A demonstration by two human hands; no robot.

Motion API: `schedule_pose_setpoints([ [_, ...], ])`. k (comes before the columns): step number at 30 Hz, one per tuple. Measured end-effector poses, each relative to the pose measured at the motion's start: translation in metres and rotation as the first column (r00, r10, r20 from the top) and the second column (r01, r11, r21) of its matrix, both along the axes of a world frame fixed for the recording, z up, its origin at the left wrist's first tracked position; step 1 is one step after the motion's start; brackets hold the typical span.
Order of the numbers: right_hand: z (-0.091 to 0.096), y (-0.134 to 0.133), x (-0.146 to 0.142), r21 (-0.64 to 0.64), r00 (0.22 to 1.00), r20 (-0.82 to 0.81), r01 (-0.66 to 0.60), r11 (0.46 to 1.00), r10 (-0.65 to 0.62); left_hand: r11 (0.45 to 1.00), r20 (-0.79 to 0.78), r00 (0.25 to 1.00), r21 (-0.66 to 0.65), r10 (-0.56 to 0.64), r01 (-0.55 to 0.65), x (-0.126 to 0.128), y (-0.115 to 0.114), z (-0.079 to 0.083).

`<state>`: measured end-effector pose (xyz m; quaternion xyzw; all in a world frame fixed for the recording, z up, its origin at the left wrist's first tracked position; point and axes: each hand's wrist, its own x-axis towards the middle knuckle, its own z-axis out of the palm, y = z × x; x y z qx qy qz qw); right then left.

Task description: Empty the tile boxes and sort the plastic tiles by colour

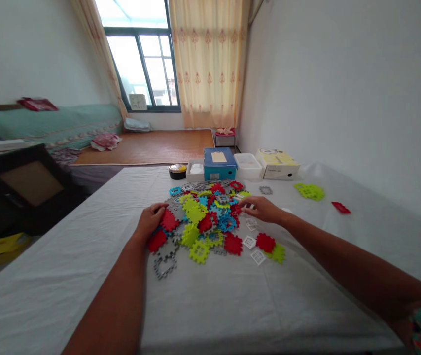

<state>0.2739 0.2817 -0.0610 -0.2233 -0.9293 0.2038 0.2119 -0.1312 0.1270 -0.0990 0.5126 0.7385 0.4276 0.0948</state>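
A heap of notched plastic building tiles (195,212) in red, lime green, blue and grey lies on the white-covered table. At the heap's left edge, my left hand (150,221) rests against grey and red tiles, its fingers partly bent and not wrapped round any one tile. My right hand (260,208) reaches in from the right, thumb and fingertips close together beside a red tile; whether they grip anything is too small to tell. Below that hand lie white window-like pieces (249,241), a red tile (265,242) and a lime green tile (277,253).
Behind the heap stand a black round tub (177,171), a blue box (220,165), a clear plastic bin (248,166) and a yellow-white box (277,164). Farther right lie joined lime green tiles (309,191) and a red piece (341,207). A wall borders the right side.
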Motion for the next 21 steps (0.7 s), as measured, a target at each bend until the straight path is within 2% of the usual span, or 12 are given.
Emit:
schedule_pose_setpoints([
  [4,0.01,0.003,-0.038,0.179,0.999,0.024,0.023,0.984,-0.028,0.999,0.025,1.0,-0.037,-0.003,0.004,0.004,-0.003,0.001],
  [7,0.005,0.006,-0.057,0.224,0.995,0.084,0.042,0.974,-0.062,0.999,0.04,0.999,-0.032,-0.005,0.006,0.005,-0.004,-0.001],
  [11,-0.002,-0.009,-0.066,0.304,0.996,0.057,0.053,0.951,-0.074,1.0,0.041,0.999,0.008,-0.004,0.004,0.004,-0.003,-0.006],
  [15,-0.001,-0.03,-0.065,0.366,0.998,0.014,0.059,0.929,-0.069,1.0,0.039,0.999,0.001,-0.014,0.014,0.004,-0.003,-0.006],
  [18,0.005,-0.026,-0.059,0.343,0.99,-0.08,0.139,0.929,-0.119,1.0,0.037,0.999,-0.009,-0.016,0.017,0.006,-0.004,-0.002],
  [21,0.011,0.006,-0.039,0.201,0.934,-0.201,0.335,0.921,-0.295,1.0,0.037,0.999,-0.03,-0.008,0.009,0.008,-0.007,0.003],
])
